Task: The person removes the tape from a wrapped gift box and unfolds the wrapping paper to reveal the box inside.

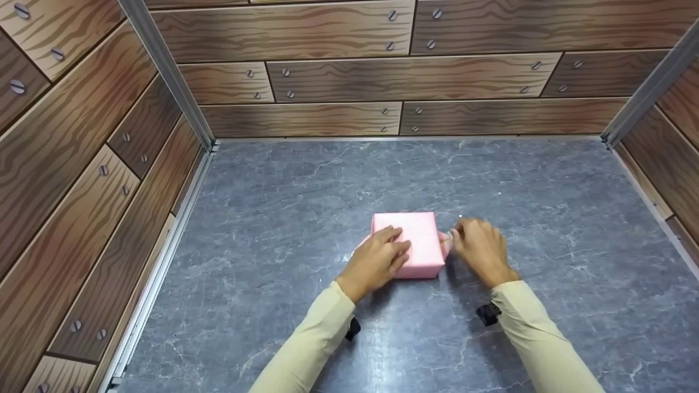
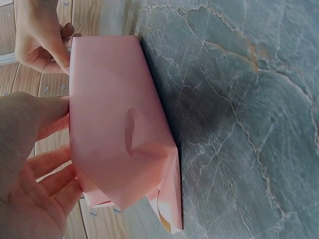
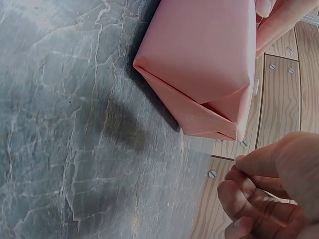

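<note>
A box wrapped in pink paper sits on the grey marbled surface. My left hand rests on its top with fingers spread, holding it down near the left edge. At the box's left end, a folded paper flap sticks out loosely. The right-end flap is folded into a point. Just beyond that flap, my right hand has thumb and forefinger pinched together on a thin see-through strip, which looks like clear tape, running from the flap to the fingertips. The other right fingers are curled.
Wood-patterned panels with metal corner rails enclose the grey marbled surface at the back and sides. A black wrist strap shows under the right sleeve.
</note>
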